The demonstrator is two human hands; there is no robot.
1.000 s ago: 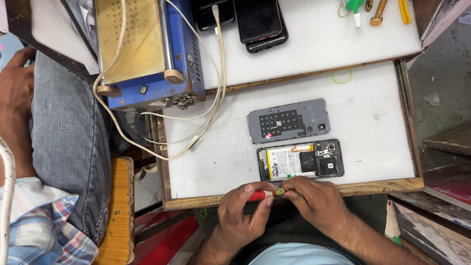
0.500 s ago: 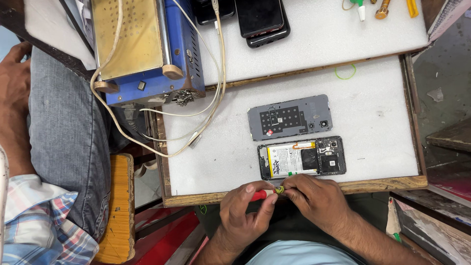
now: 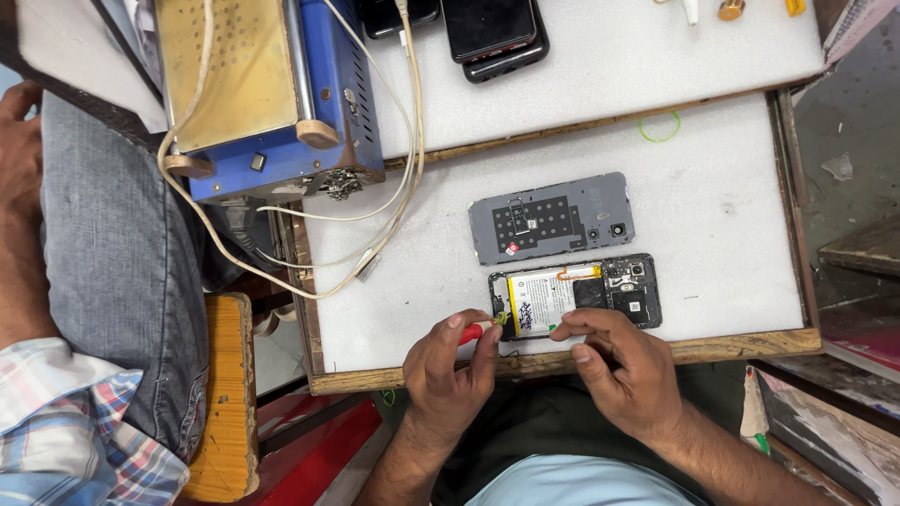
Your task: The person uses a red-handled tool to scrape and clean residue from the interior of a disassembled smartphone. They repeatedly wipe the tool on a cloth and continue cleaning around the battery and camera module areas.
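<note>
An opened phone (image 3: pixel 581 292) lies face down on the white work board, its battery and circuit parts exposed. Its grey back cover (image 3: pixel 551 217) lies just beyond it. My left hand (image 3: pixel 452 367) is closed around a small red-handled screwdriver (image 3: pixel 480 328) whose tip points at the phone's left end. My right hand (image 3: pixel 621 364) rests at the near edge of the phone, fingertips touching its lower rim. Both hands sit at the wooden front edge of the board.
A blue and gold box-shaped machine (image 3: pixel 267 89) with pale cables (image 3: pixel 375 234) stands at the back left. Dark phones (image 3: pixel 492 33) lie on the far board. A green rubber band (image 3: pixel 661 127) lies far right. A person in jeans (image 3: pixel 112 272) sits at left on a wooden stool (image 3: pixel 225 394).
The camera has shifted slightly. My hands stay at the phone's near edge, with the screwdriver tip now at the phone's left end.
</note>
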